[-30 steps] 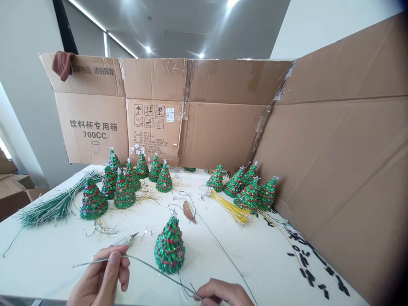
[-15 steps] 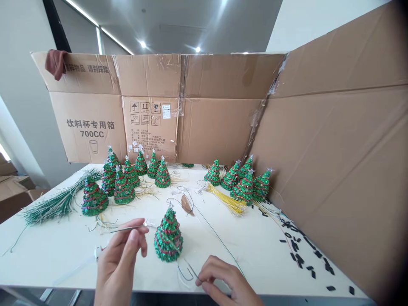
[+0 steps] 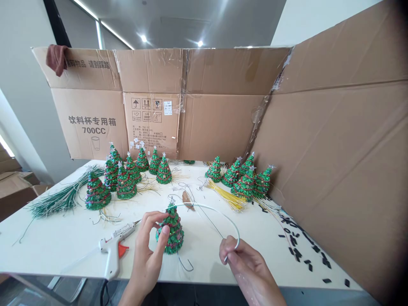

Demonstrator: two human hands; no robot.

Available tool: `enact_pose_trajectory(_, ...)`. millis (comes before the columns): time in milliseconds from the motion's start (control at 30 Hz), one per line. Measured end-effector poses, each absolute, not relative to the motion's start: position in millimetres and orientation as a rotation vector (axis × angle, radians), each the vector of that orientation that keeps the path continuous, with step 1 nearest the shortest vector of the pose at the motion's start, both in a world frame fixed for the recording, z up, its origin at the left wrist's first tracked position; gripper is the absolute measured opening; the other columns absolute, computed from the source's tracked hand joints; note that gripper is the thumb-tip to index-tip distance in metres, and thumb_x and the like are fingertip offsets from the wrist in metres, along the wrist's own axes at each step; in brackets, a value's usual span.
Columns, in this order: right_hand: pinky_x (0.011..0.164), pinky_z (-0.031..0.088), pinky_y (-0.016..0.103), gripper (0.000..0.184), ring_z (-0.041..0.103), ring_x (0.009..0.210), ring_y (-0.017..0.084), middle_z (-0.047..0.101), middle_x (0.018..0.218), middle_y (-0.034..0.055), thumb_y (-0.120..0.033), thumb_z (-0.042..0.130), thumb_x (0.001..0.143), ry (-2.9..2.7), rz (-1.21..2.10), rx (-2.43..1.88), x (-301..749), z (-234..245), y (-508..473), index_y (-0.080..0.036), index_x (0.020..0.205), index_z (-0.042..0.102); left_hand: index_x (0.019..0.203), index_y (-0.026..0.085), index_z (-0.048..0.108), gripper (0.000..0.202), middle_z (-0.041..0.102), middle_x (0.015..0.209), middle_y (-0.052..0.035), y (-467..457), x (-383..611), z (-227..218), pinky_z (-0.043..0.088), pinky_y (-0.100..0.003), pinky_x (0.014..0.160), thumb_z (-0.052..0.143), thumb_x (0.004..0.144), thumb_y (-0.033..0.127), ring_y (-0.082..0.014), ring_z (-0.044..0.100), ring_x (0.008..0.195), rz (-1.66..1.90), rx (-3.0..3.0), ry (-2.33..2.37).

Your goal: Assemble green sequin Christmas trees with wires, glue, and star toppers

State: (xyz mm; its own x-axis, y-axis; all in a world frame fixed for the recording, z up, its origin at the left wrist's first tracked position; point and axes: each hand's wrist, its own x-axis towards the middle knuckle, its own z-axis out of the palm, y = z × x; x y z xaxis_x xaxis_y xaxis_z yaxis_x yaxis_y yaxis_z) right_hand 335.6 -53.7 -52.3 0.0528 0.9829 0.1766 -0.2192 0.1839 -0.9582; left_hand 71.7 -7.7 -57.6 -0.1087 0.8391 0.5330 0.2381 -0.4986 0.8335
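A small green tinsel Christmas tree point(image 3: 174, 233) with red bead strands and a silver star on top stands in front of me. At its left side is my left hand point(image 3: 149, 246), thumb and fingertips apart near the upper branches; whether they touch the tree is hard to tell. My right hand point(image 3: 244, 261) pinches one end of a pale wire point(image 3: 219, 211). This wire arches leftward across the treetop, its far end close to my left fingertips. A thin bent wire point(image 3: 186, 267) lies at the tree's base.
A white glue gun point(image 3: 113, 248) with an orange trigger lies left of my left hand. Several finished trees point(image 3: 126, 185) stand back left, more trees point(image 3: 244, 185) back right. Green wire bundle point(image 3: 57, 199), yellow wire bundle point(image 3: 229, 196) and black scraps point(image 3: 296, 253) lie about. Cardboard walls point(image 3: 219, 127) enclose the table.
My left hand has moved right, to the tree, uncovering the glue gun. My right hand has risen to the right, and the wire now arches over the treetop.
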Motion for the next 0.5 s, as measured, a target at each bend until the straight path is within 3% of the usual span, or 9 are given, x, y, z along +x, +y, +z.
enact_pose_trajectory(100,0.071,0.052,0.032,0.026,0.057,0.076,0.018,0.059,0.079,0.0029,-0.05,0.091,0.088,-0.934,1.149,-0.784,332.1,-53.7,-50.2,-0.027,0.083,0.08,0.127,0.029,0.068,0.023,0.066,0.13,-0.0077,1.8,74.0,-64.3,0.054,-0.042,0.104,0.066,0.108,0.042,-0.0266,0.064,0.122,1.704,1.783,1.313)
enact_pose_trajectory(200,0.066,0.052,0.031,0.027,0.054,0.072,0.017,0.053,0.077,0.0003,-0.047,0.097,0.082,-0.774,1.147,-0.658,330.1,-50.0,-49.9,-0.03,0.082,0.077,0.141,0.028,0.058,0.044,0.062,0.141,-0.0114,13.7,80.2,-82.0,0.052,-0.053,0.114,0.073,0.102,0.043,-0.0321,0.061,0.135,1.694,1.799,1.412)
enact_pose_trajectory(300,0.059,0.049,0.03,0.029,0.049,0.067,0.016,0.048,0.073,-0.0017,-0.047,0.099,0.08,-0.728,1.158,-0.547,330.3,-44.2,-53.5,-0.032,0.081,0.074,0.147,0.026,0.051,0.065,0.06,0.147,-0.0148,23.8,87.2,-101.3,0.052,-0.06,0.116,0.08,0.094,0.047,-0.0366,0.062,0.137,1.639,1.714,1.471)
enact_pose_trajectory(400,0.06,0.05,0.031,0.027,0.051,0.069,0.017,0.05,0.073,-0.0009,-0.048,0.097,0.083,-0.812,1.121,-0.567,327.6,-41.1,-55.3,-0.032,0.079,0.075,0.143,0.025,0.052,0.072,0.062,0.144,-0.014,28.7,90.9,-110.0,0.055,-0.059,0.113,0.088,0.086,0.051,-0.0364,0.065,0.133,1.582,1.646,1.454)
enact_pose_trajectory(500,0.069,0.055,0.033,0.023,0.059,0.078,0.018,0.062,0.083,0.0027,-0.051,0.092,0.088,-0.931,1.034,-0.713,319.2,-42.1,-52.4,-0.032,0.084,0.081,0.133,0.025,0.057,0.059,0.069,0.131,-0.0101,28.6,90.6,-108.5,0.057,-0.052,0.105,0.087,0.089,0.051,-0.0321,0.07,0.121,1.53,1.641,1.406)
